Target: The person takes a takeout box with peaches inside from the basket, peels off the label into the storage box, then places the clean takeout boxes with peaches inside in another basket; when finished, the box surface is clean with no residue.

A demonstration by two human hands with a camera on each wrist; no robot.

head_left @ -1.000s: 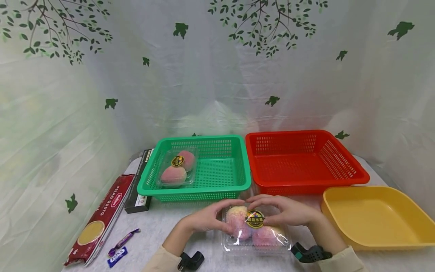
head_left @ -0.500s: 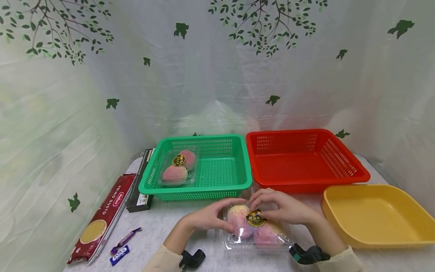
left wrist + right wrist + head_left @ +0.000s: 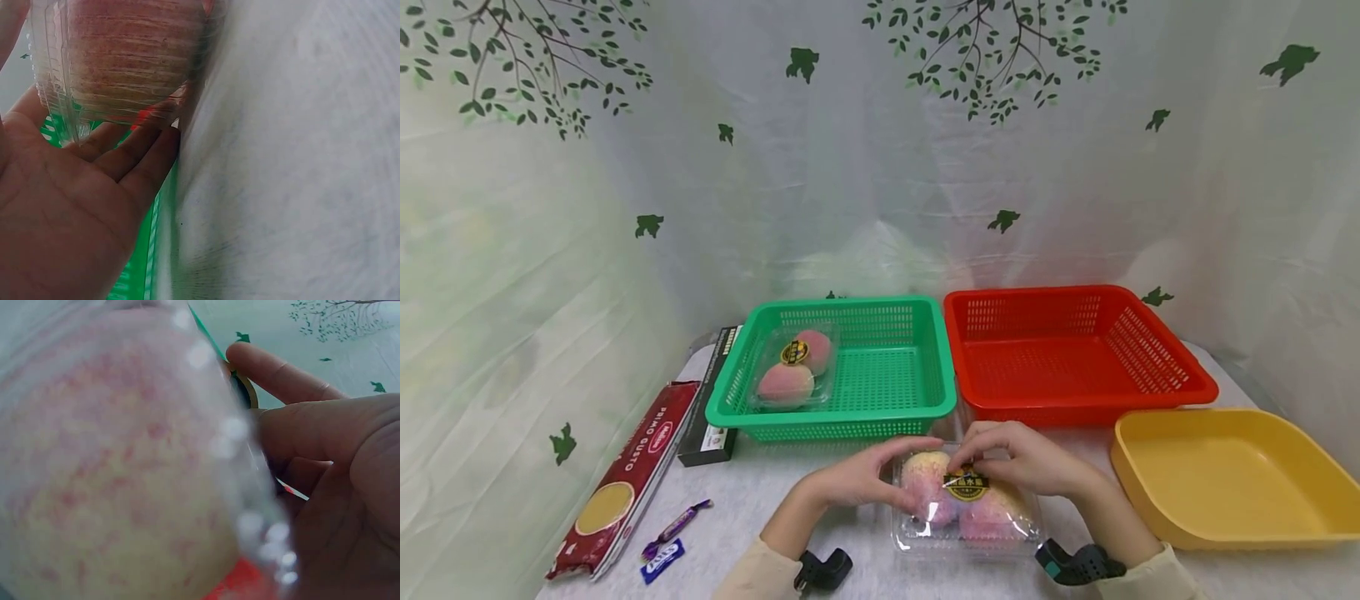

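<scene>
A clear plastic clamshell box (image 3: pixel 925 543) with two pink-and-yellow peaches (image 3: pixel 992 518) lies on the table before me. My left hand (image 3: pixel 861 479) spans its left end, thumb at the near side and fingers round the far side; in the left wrist view the fingers (image 3: pixel 134 153) reach along the ribbed plastic wall. On the lid is a round black-and-gold label (image 3: pixel 967 487). My right hand (image 3: pixel 1030 458) pinches the label's upper part between thumb and fingertips, which cover some of it. A peach (image 3: pixel 119 462) fills much of the right wrist view, blurred.
Behind stand a green basket (image 3: pixel 850 425) holding another peach box (image 3: pixel 790 383), and a red basket (image 3: pixel 1060 412). A yellow tray (image 3: pixel 1232 483) is at right. Left lie a red pasta packet (image 3: pixel 625 483), a black box (image 3: pixel 707 442) and two small wrapped sweets (image 3: pixel 662 560).
My right hand's fingers have curled in over the label, from spread above it to a pinch on its upper part. The left hand and the box have barely moved.
</scene>
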